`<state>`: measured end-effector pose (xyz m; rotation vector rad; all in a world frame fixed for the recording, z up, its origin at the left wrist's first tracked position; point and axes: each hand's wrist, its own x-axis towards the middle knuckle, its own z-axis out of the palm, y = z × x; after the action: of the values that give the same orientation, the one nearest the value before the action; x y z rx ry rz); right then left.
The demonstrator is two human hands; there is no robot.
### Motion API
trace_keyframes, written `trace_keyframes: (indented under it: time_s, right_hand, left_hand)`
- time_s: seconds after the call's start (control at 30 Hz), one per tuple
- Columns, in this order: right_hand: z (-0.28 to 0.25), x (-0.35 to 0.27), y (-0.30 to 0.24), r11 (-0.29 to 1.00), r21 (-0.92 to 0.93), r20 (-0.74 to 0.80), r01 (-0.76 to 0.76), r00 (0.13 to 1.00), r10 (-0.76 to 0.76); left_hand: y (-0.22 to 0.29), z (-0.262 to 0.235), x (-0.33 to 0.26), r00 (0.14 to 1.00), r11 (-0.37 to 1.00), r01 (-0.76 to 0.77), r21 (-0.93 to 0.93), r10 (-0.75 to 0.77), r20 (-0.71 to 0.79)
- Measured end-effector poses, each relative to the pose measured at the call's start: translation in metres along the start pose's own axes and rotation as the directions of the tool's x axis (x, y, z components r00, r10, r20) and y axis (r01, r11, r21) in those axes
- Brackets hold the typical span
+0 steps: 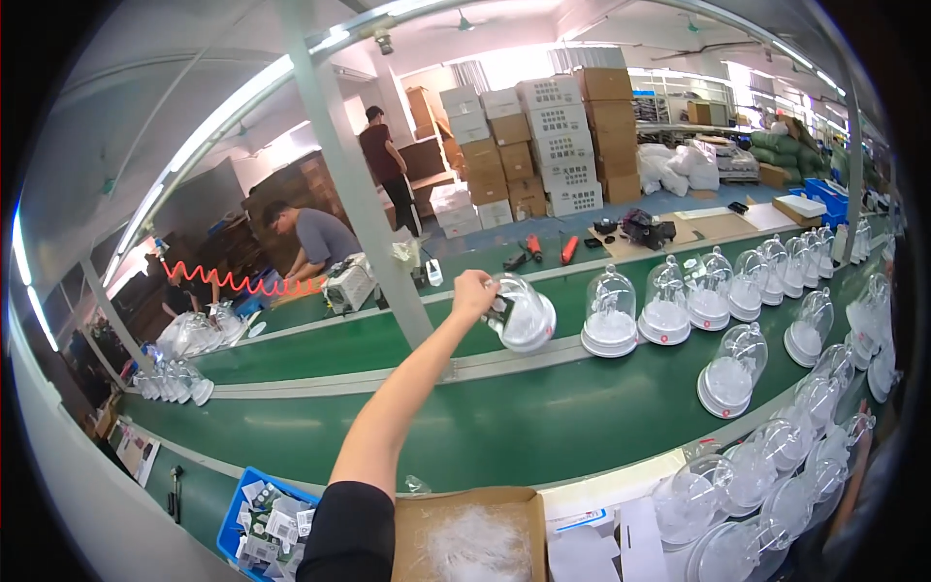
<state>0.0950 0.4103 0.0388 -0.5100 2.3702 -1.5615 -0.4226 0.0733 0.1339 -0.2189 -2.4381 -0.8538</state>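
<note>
My left hand (473,295) reaches out over the far edge of the near green belt, its fingers closed on the upper part of a clear bell-shaped dome (527,312) with a white round base. The dome is held tilted, base toward the lower right. A small dark piece (500,308) shows at its side by my fingers; I cannot make out what it is. Just right of it another dome (610,315) stands upright, first of a row curving away to the right. A separate dome (731,373) rests on the near belt. My right hand is out of view.
Below my arm sit a blue bin (233,514) of small carded pieces and an open cardboard box (536,514) with clear plastic inside. Many domes (698,495) crowd the lower right. A grey post (364,175) rises left of my hand. Across the belt, a person (325,238) bends over.
</note>
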Motion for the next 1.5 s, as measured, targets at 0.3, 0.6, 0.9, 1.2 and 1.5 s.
trace_keyframes:
  time_s: [0.3,0.6,0.9,1.2,1.5]
  right_hand:
    - [0.001,-0.038,0.012,0.95,0.179,-0.123,-0.256,0.952,0.28]
    - [-0.007,-0.02,0.0,0.92,0.175,-0.124,-0.35,0.919,0.373]
    - [0.004,-0.035,0.093,0.98,0.051,-0.161,-0.194,0.966,0.2]
    - [-0.028,0.023,0.051,0.964,-0.238,-0.104,-0.121,0.99,0.098]
    - [0.009,0.118,-0.006,0.865,-0.414,0.133,0.284,0.959,-0.251]
  left_hand:
    - [-0.077,0.056,0.004,0.936,0.99,0.135,-0.036,-0.14,-0.324]
    - [-0.074,0.073,0.021,0.99,0.997,-0.015,0.076,0.026,-0.141]
    - [-0.094,0.087,-0.027,0.957,0.996,0.08,0.037,-0.087,0.276]
    - [0.049,-0.079,-0.267,0.22,0.869,0.053,-0.491,0.47,0.855]
    - [0.029,-0.128,-0.438,0.496,0.915,-0.17,-0.365,0.4,0.771]
